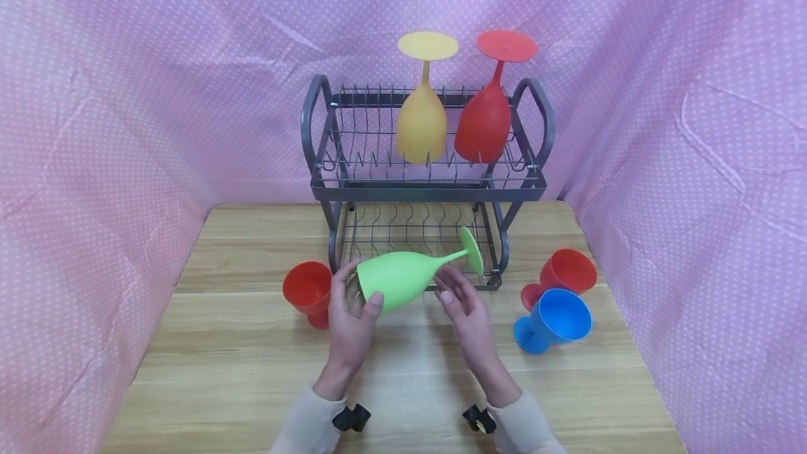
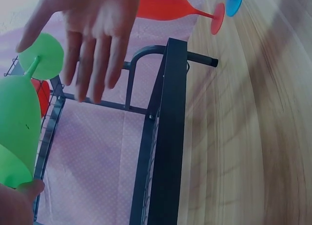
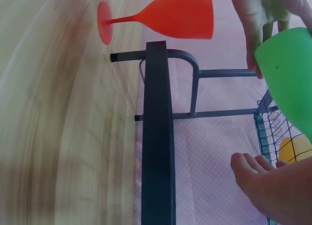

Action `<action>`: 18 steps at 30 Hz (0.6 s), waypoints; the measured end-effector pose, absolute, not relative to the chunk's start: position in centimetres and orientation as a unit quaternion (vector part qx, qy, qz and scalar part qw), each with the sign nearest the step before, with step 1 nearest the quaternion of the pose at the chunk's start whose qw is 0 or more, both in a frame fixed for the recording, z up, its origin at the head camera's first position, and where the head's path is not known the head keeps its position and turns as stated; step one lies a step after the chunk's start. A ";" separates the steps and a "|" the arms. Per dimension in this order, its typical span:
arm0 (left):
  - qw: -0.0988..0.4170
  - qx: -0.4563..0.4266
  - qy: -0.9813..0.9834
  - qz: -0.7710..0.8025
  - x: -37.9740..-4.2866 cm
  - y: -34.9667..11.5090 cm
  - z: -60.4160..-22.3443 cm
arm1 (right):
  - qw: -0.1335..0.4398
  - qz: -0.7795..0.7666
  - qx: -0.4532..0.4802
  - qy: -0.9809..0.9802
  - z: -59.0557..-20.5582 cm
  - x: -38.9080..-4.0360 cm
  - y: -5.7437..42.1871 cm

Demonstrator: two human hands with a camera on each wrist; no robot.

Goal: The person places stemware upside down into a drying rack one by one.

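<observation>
A light green plastic wine goblet [image 1: 397,279] is held up in front of the rack, lying sideways with its foot to the right and tilted upward. My left hand [image 1: 349,331] grips its bowl near the rim, thumb on the near side. Close by the stem, my right hand [image 1: 471,328] has its fingers extended below the foot. In the left wrist view the fingers of the right hand [image 2: 95,40] are straight, and the goblet's green foot [image 2: 46,54] shows beside its thumb. The right wrist view shows a gap between the right hand [image 3: 273,183] and the goblet.
A dark two-tier dish rack [image 1: 429,195] stands at the table's back. Upside down on its upper tier are a yellow goblet [image 1: 421,125] and a red goblet [image 1: 483,125]. Upright on the table are a red goblet [image 1: 307,289] at left, another red goblet [image 1: 567,270] and a blue goblet [image 1: 560,317] at right.
</observation>
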State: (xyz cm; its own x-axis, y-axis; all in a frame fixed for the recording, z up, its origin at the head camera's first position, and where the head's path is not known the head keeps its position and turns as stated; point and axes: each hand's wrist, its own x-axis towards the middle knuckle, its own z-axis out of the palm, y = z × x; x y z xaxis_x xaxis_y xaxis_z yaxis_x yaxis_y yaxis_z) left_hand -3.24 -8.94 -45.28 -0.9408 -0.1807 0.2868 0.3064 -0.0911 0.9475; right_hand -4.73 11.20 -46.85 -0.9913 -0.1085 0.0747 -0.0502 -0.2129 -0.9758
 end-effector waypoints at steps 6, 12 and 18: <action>0.170 -0.044 -0.656 -0.734 -3.1 -8.7 -45.4 | 0.025 -0.775 -0.065 0.628 -46.1 -4.6 10.4; 0.171 -0.039 -0.652 -0.738 -3.1 -8.5 -45.5 | 0.044 -0.770 -0.063 0.633 -45.3 -4.4 9.7; 0.167 -0.035 -0.648 -0.742 -3.2 -8.3 -45.7 | 0.049 -0.768 -0.056 0.636 -44.8 -4.3 9.3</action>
